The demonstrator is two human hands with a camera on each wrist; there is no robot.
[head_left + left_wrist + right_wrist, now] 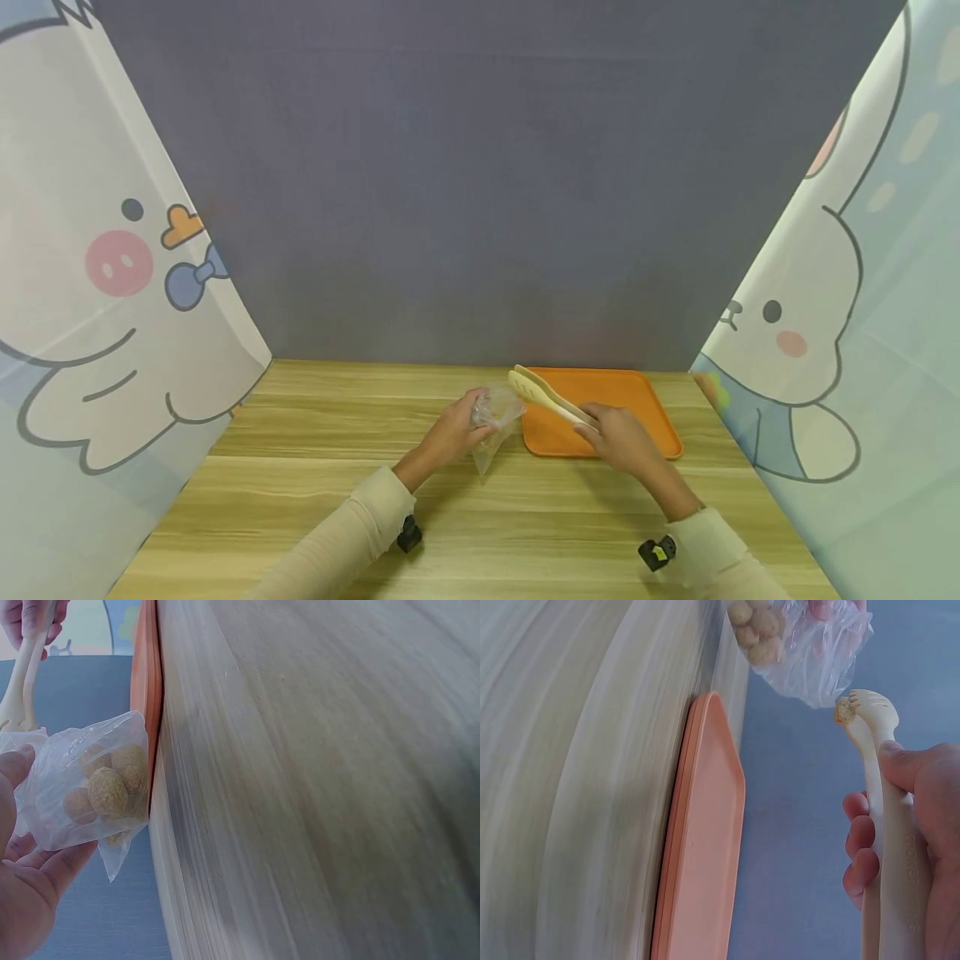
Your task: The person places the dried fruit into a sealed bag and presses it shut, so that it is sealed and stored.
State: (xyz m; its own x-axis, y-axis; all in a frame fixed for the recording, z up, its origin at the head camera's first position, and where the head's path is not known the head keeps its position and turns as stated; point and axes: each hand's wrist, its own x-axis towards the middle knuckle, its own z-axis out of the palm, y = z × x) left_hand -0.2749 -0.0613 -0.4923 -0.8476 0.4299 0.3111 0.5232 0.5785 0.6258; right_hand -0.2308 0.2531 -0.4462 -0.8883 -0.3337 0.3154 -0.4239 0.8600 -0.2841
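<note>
My left hand [452,429] grips a clear plastic bag [491,450] near its mouth, with the thumb on one side and fingers on the other. Several round, brown, rough-skinned balls [109,793] lie in the bottom of the bag; their exact kind is unclear. My right hand [624,442] holds cream-coloured tongs [551,402], pressed nearly together. Between the tong tips sits one small brown ball [845,712], mostly covered by them. Those tips are close to the bag's mouth, over the left edge of an orange tray [600,387].
The orange tray lies on the wood-grain table [330,483] at the right, near the grey back panel [465,192]. Side panels printed with cartoon animals flank the table. A small black device [657,552] is at the right wrist.
</note>
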